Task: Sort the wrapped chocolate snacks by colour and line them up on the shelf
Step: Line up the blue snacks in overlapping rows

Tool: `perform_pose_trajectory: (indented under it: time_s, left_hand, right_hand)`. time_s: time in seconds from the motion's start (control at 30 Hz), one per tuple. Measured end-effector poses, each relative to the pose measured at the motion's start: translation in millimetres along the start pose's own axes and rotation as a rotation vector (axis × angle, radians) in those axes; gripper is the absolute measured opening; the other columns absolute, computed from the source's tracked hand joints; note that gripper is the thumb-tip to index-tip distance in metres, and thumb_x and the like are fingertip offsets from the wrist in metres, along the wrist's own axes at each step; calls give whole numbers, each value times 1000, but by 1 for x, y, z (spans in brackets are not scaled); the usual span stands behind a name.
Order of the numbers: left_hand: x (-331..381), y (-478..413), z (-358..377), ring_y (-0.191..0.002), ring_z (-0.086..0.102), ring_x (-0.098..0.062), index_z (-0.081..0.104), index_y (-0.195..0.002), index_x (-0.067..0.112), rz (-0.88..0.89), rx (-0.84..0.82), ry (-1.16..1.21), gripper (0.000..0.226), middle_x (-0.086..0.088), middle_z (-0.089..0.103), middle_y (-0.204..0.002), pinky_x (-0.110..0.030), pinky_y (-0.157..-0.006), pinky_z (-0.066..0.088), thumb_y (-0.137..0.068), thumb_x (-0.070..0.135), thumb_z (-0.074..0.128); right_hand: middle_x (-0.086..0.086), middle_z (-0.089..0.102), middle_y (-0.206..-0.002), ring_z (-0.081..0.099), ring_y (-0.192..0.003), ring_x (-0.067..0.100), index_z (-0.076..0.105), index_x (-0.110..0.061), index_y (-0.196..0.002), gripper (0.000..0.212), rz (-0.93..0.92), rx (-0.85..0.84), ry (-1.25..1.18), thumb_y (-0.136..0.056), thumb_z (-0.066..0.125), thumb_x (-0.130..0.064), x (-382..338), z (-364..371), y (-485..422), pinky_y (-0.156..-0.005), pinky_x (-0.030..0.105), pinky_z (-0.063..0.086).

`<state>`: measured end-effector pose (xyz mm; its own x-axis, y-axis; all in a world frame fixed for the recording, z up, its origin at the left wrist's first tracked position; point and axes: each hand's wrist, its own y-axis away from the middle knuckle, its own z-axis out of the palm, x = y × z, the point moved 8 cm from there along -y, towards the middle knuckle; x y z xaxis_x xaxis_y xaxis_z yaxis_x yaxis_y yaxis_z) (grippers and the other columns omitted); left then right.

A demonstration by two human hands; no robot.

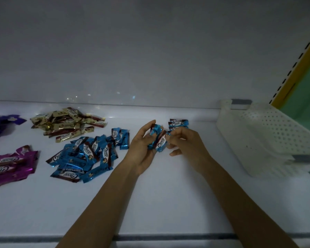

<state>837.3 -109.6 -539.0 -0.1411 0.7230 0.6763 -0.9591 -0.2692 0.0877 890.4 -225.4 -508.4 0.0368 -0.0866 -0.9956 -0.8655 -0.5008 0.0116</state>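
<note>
On the white shelf (168, 194) my left hand (141, 145) cradles a small bunch of blue wrapped snacks (157, 138). My right hand (183, 140) pinches the end of one blue snack in that bunch. Just behind my hands a short row of blue snacks (178, 123) lies lined up near the back wall. A loose heap of blue snacks (86, 156) sits left of my hands. Further back is a gold heap (66, 124). Magenta snacks (9, 163) and purple snacks (0, 126) lie at the far left.
A white perforated plastic basket (268, 138) stands at the right end of the shelf, close to my right hand. The shelf's back wall (150, 59) rises straight behind the snacks. A dark strip (168, 238) marks the front edge.
</note>
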Motion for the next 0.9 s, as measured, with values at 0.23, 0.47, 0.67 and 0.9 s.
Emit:
perform_pose_trajectory:
  time_s: [0.23,0.47,0.67,0.9]
  left_hand:
    - [1,6,1,-97,70,-26,62,-116,12,-26,76,91,38,-15,68,-111,-27,-69,58,-94,-10,40]
    - [-1,6,-1,-102,68,-33,56,-122,13,-39,69,132,35,-18,68,-112,-33,-76,60,-94,-6,47]
    - [3,6,-2,-74,70,-10,69,-98,7,50,66,-75,26,-8,74,-100,-16,-56,53,-74,16,68]
    - [5,7,2,-54,56,-5,67,-98,10,93,70,-239,17,-8,73,-89,-15,-46,44,-81,12,65]
  right_hand:
    - [1,61,-79,62,-67,17,53,-16,-88,16,-49,316,499,-84,68,-13,3,-60,-6,-56,29,49]
    - [-2,59,-100,54,-91,16,63,-23,-94,10,-284,191,1076,-85,61,-22,-8,-51,-3,-70,27,38]
    - [-4,56,-119,49,-101,15,61,-25,-121,34,-425,48,1286,-90,49,-19,-1,-23,-3,-75,21,26]
    - [-1,47,-131,43,-115,19,48,-24,-134,42,-495,142,1388,-93,44,-24,0,-17,-9,-86,29,31]
